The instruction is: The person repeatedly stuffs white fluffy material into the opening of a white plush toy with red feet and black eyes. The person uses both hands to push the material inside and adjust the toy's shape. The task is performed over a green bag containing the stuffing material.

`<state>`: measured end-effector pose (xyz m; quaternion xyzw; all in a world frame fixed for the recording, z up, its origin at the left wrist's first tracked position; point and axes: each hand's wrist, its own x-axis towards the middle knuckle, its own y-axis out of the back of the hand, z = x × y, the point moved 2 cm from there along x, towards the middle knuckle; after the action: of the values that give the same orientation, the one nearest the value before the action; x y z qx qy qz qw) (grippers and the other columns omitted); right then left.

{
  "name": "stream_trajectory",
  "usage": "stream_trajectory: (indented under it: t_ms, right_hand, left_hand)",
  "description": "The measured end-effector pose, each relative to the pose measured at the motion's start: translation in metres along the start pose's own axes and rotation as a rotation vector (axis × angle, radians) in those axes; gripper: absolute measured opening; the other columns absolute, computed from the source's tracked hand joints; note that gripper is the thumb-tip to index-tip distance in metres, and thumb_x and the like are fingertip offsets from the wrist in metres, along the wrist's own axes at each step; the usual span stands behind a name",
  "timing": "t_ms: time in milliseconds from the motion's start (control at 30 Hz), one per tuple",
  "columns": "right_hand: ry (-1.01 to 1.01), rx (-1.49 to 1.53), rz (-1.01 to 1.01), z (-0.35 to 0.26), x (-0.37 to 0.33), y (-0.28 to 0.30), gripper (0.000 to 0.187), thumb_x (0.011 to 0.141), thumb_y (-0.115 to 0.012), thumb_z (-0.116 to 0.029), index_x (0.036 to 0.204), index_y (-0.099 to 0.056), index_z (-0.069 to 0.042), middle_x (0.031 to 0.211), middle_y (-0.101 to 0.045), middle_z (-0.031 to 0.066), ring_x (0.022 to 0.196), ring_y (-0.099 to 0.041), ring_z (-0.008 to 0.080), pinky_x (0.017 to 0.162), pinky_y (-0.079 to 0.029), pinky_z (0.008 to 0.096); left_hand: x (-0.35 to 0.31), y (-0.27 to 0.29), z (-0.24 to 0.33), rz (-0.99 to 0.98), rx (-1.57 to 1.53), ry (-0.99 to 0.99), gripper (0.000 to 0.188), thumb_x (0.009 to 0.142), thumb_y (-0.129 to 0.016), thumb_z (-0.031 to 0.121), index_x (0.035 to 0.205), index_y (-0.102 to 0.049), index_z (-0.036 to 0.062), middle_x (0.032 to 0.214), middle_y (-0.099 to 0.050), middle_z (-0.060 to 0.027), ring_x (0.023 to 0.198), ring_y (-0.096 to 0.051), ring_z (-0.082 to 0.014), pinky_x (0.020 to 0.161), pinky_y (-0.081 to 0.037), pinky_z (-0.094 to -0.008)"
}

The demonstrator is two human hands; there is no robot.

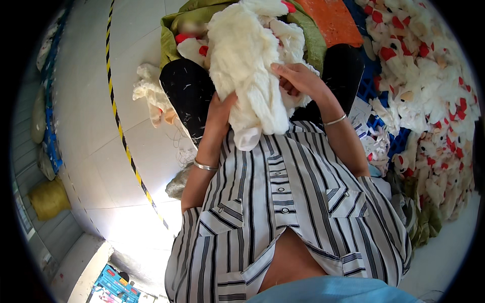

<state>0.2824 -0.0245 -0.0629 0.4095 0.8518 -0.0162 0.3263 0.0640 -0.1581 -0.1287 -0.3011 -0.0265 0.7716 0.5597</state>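
A limp white plush toy skin (247,65) with long fur hangs over my lap, between my black-clad knees. My left hand (221,112) grips its near left edge, the fingers partly hidden beneath the fur. On the other side my right hand (298,80) is closed on the plush, thumb on top and fingers curled under. A pale cloth end (247,138) dangles from its near side, against my striped shirt. Beyond it, an olive-green sack (169,43) lies spread, with more white and red plush pieces (191,49) on it.
To the right rises a large heap of white and red plush pieces (429,101), beside a blue plastic crate (399,141). An orange sheet (331,22) lies far right of the sack. On the floor at left are a loose plush piece (149,91) and black-yellow tape (121,126).
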Motion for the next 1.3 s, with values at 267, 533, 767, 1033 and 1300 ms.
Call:
stream_trajectory:
  t_ms: [267, 533, 767, 1033, 1300]
  right_hand:
    - [0.154, -0.262, 0.035, -0.013, -0.038, -0.013, 0.064, 0.084, -0.068, -0.059, 0.084, -0.068, 0.005, 0.068, -0.063, 0.0085, 0.062, -0.059, 0.0155, 0.057, -0.047, 0.0315]
    - [0.501, 0.584, 0.223, -0.011, -0.04, 0.002, 0.022, 0.098, -0.057, -0.015, 0.11, -0.066, 0.0, 0.088, -0.071, 0.0037, 0.079, -0.068, 0.0086, 0.067, -0.056, 0.0241]
    - [0.481, 0.236, 0.297, -0.018, -0.084, 0.044, 0.024, 0.099, -0.06, -0.021, 0.105, -0.069, 0.0, 0.084, -0.069, 0.0008, 0.068, -0.065, 0.0065, 0.062, -0.053, 0.0226]
    - [0.419, -0.131, 0.338, 0.014, -0.089, 0.068, 0.025, 0.098, -0.063, -0.02, 0.08, -0.062, -0.001, 0.07, -0.054, -0.0074, 0.065, -0.044, 0.0004, 0.055, -0.037, 0.0213]
    - [0.178, 0.117, -0.168, 0.092, -0.115, 0.016, 0.063, 0.075, -0.088, -0.028, 0.126, -0.062, 0.0, 0.11, -0.07, 0.0066, 0.103, -0.062, 0.0144, 0.096, -0.048, 0.0307]
  left_hand:
    - [-0.051, -0.011, 0.011, 0.061, 0.044, -0.094, 0.03, 0.094, -0.061, 0.009, 0.121, -0.06, -0.0039, 0.104, -0.07, -0.009, 0.086, -0.067, -0.0109, 0.074, -0.054, -0.025]
    - [-0.045, -0.002, 0.045, -0.136, -0.506, -0.246, 0.036, 0.097, -0.054, 0.011, 0.13, -0.054, -0.0028, 0.121, -0.066, -0.0199, 0.105, -0.069, -0.0299, 0.094, -0.057, -0.0401]
    - [-0.044, 0.017, 0.08, -0.032, 0.083, -0.237, 0.022, 0.094, -0.067, 0.018, 0.107, -0.068, 0.0005, 0.097, -0.072, -0.0094, 0.089, -0.069, -0.0161, 0.079, -0.058, -0.0304]
    - [-0.065, 0.045, 0.088, 0.105, 0.419, -0.444, 0.024, 0.099, -0.063, 0.022, 0.084, -0.067, 0.0043, 0.074, -0.059, 0.0082, 0.066, -0.045, 0.0004, 0.059, -0.038, -0.0174]
    - [-0.116, 0.068, 0.011, 0.22, 0.428, -0.114, 0.021, 0.096, -0.064, 0.018, 0.1, -0.067, -0.0023, 0.088, -0.069, -0.0022, 0.079, -0.06, -0.0089, 0.069, -0.05, -0.0266]
